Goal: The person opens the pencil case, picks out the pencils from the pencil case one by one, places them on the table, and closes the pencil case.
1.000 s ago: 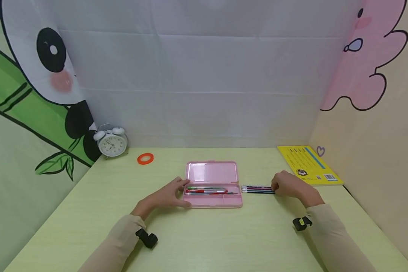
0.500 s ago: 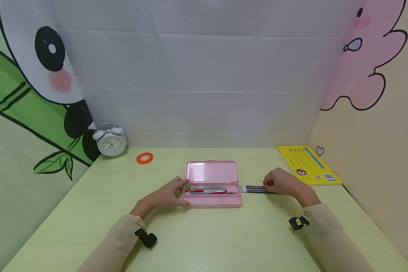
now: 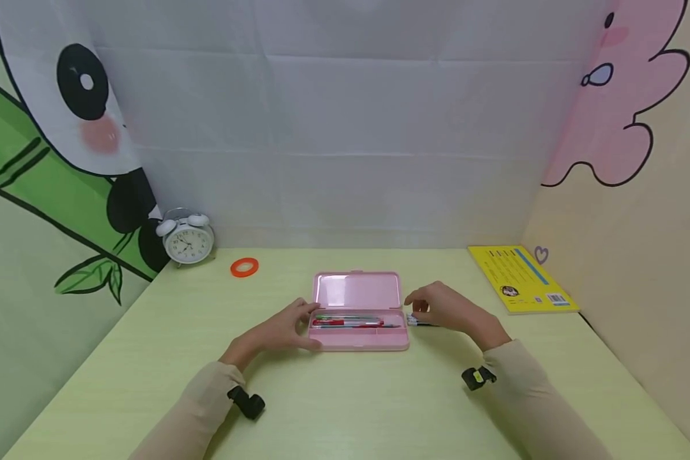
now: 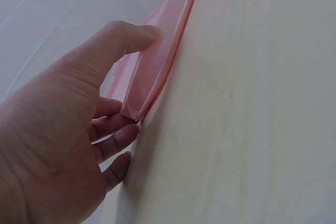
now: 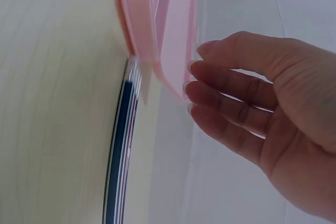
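An opened pink pencil case lies on the table with its lid laid back. Several pens rest in its long compartment. My left hand grips the case's left end; in the left wrist view the thumb is on the front wall and the fingers are round the corner. My right hand hovers at the case's right end, over a row of striped pencils on the table. In the right wrist view its fingers are loosely bent, apart from the pencils, holding nothing. It hides most of the pencils in the head view.
A white alarm clock stands at the back left, with an orange tape roll to its right. A yellow book lies at the back right by the wall. A white sheet hangs behind the table.
My right hand has slid left along the pencils, from their far right end to the end beside the case. The pencils and my left hand have stayed in place.
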Available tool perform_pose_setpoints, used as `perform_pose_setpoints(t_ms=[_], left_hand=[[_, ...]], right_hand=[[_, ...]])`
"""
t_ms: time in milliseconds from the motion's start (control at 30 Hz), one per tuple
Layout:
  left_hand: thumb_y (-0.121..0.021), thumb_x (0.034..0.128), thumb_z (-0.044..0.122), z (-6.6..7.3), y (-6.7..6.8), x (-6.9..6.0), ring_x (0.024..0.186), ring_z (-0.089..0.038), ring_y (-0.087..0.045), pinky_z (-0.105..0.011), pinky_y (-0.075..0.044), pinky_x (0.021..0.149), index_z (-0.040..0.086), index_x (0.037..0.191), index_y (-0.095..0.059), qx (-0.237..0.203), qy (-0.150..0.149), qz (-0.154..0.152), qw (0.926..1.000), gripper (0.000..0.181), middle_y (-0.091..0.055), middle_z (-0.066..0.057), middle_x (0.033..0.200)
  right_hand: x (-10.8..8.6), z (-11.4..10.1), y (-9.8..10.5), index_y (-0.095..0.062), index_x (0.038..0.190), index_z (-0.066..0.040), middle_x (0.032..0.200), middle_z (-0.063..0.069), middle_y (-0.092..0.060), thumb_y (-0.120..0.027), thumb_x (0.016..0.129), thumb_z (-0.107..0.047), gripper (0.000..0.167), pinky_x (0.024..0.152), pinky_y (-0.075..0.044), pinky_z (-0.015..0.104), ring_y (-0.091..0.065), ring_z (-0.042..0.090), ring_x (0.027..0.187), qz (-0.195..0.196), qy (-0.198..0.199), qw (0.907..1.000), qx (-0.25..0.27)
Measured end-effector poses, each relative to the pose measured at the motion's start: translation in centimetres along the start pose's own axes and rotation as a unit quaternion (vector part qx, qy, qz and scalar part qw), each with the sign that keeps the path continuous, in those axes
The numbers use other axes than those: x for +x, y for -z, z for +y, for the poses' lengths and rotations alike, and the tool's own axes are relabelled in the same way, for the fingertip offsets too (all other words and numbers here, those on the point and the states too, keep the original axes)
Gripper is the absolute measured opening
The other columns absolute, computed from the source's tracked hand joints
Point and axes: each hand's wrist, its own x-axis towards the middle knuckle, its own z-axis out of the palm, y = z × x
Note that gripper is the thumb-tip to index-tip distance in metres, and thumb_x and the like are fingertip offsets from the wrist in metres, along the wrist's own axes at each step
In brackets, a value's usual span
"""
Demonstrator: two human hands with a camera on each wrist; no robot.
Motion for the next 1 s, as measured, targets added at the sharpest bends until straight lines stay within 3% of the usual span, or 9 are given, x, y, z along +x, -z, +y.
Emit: perform_pose_setpoints(t_ms=[300,633,1000], left_hand=[[-0.083,0.0793,0.041,0.3,0.1,-0.2,0.117,-0.025,-0.048,-0.047,-0.041,0.096,0.003,0.151,-0.041,-0.002,-0.002,0.002,1.0,0.091,-0.047,-0.003,0.119],[-0.084,0.0783,0.041,-0.1,-0.1,0.1,0.115,-0.023,-0.047,-0.043,-0.042,0.09,0.005,0.15,-0.043,0.001,-0.008,0.003,1.0,0.09,-0.048,-0.003,0.118],[-0.084,0.0783,0.041,-0.3,-0.1,0.2,0.116,-0.023,-0.049,-0.043,-0.042,0.09,0.004,0.15,-0.043,-0.003,-0.009,0.004,0.9999,0.09,-0.048,-0.002,0.118]], right_hand=[[2.5,-2.2,-1.1,-0.073,0.112,0.001,0.094,0.004,-0.071,-0.071,0.09,-0.002,0.023,0.072,-0.052,0.024,-0.06,0.012,0.078,-0.009,0.05,0.9986,0.014],[4.1,-2.8,-2.5,-0.074,0.107,-0.001,0.087,0.002,-0.068,-0.073,0.089,0.001,0.019,0.069,-0.051,0.025,-0.059,0.016,0.076,-0.026,0.04,0.9982,0.036],[4.7,-3.2,-3.4,-0.075,0.109,-0.003,0.086,0.001,-0.067,-0.069,0.089,0.006,0.023,0.073,-0.051,0.027,-0.057,0.015,0.078,-0.047,-0.003,0.9986,0.025]])
